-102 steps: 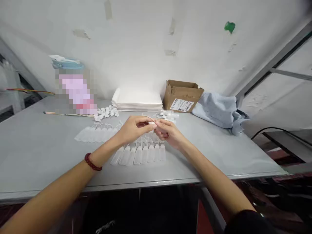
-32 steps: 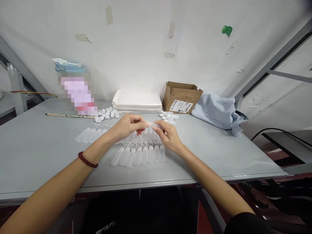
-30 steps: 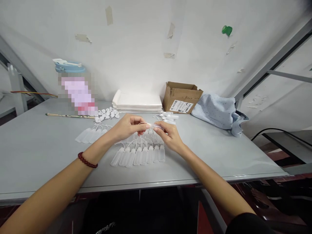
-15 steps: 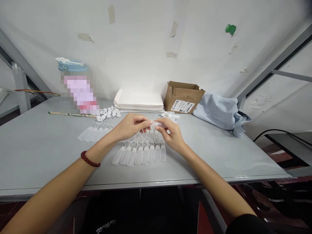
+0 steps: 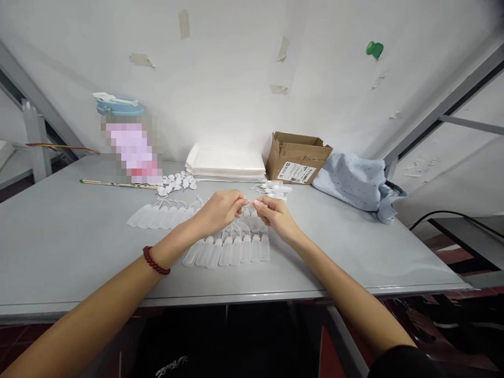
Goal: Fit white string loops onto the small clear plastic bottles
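Over the rows of small translucent squeeze bottles, both hands are held close together, fingertips a small gap apart. My left hand (image 5: 223, 211) is closed in a pinch; what sits between its thumb and finger is too small to make out. My right hand (image 5: 276, 216) is also closed, fingers curled in, and its contents are hidden. Beneath them lies a front row of bottles (image 5: 236, 251) with thin white cap straps, partly covering another row behind. More bottles (image 5: 157, 216) lie to the left, beside my left wrist. A few others (image 5: 277, 189) lie beyond my right hand.
White caps (image 5: 176, 182) are heaped at the back left near a thin stick (image 5: 118, 184). Against the wall stand a white stack of sheets or bags (image 5: 226, 164) and an open cardboard box (image 5: 298, 155). Light-blue cloth (image 5: 350, 181) lies right of the box on the grey table (image 5: 334, 262).
The clear bottle seen between my fingers is no longer visible there. Both hands have closed into tighter pinches, and the left wrist has shifted slightly right. The camera view has moved a little.
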`<state>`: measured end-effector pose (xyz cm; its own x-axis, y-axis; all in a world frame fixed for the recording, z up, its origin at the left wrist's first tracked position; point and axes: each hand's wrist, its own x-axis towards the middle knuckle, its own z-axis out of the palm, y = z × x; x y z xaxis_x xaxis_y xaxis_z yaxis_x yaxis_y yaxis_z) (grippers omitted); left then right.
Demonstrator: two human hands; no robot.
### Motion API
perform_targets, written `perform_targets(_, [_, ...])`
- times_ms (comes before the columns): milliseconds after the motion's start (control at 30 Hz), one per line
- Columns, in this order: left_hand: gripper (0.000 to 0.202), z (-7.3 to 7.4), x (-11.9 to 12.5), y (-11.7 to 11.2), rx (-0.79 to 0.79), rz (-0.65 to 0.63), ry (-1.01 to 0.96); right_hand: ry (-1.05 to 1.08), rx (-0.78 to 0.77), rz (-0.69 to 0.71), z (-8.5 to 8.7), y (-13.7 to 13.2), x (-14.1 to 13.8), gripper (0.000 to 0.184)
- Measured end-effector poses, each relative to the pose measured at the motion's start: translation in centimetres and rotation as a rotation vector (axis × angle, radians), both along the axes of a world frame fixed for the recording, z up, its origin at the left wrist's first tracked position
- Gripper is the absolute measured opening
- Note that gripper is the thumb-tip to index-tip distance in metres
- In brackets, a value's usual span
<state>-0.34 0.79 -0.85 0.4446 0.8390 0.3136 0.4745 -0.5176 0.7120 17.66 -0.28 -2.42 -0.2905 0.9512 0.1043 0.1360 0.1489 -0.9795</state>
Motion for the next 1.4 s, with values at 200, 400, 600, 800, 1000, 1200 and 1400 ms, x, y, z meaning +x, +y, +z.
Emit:
perform_targets(200, [0.033,0.9,-0.6,0.1,-0.108,-0.045,-0.037,-0.053,0.262,-0.075,0.2,-0.5,0.0,0.024])
perform_targets(400, [0.039,0.7,-0.5,0.0,0.009,-0.024,0.041,-0.131,0.315,-0.079,0.2,-0.5,0.3,0.021])
perform_targets(600, [0.028,0.2,-0.1,0.0,0.337,-0.071,0.071,0.145,-0.163,0.117,0.5,0.1,0.8,0.032])
perform_targets(800, [0.025,0.4,-0.4,0.0,0.297,-0.076,0.036,0.216,-0.374,0.311,0.8,0.4,1.3,0.035])
perform_targets(1000, [0.025,0.9,-1.0,0.1,0.183,-0.087,0.078,-0.152,0.068,0.124,1.4,0.1,1.2,0.027])
perform_targets(1200, [0.02,0.1,-0.3,0.0,0.365,-0.075,0.064,0.058,-0.022,0.072,0.8,0.5,1.0,0.028])
perform_targets(1400, [0.021,-0.4,-0.3,0.5,0.64,-0.13,0.248,0.268,-0.372,0.198,-0.1,1.4,1.2,0.04])
